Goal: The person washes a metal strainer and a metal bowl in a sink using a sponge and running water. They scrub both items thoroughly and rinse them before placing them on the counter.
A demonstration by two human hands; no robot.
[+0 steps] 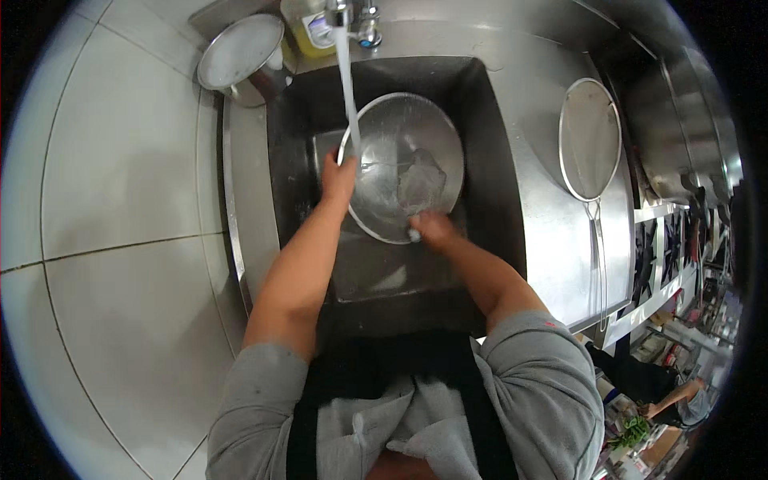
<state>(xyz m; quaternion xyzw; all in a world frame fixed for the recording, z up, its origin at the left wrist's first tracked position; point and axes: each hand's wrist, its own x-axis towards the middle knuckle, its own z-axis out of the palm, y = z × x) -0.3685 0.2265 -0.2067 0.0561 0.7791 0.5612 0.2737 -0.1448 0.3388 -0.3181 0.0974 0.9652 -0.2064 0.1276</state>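
Observation:
A round, shiny metal bowl (378, 201) is tilted inside the steel sink (396, 309), under a running stream of water (346, 78). My left hand (339, 178) grips its left rim, close to where the water falls. At the lower right rim, my right hand (435, 229) is closed on the edge and slightly blurred. A small whitish patch shows beside those fingers; I cannot tell what it is. Inside the bowl, an irregular greyish patch (423, 180) looks like water or a reflection.
A faucet (340, 13) and a yellow liquid bottle (303, 30) stand behind the sink. A foam-filled metal pot (240, 57) sits at back left. On the right counter lies a long-handled mesh strainer (591, 141), near a large pot (672, 126). Another person (666, 390) works farther right.

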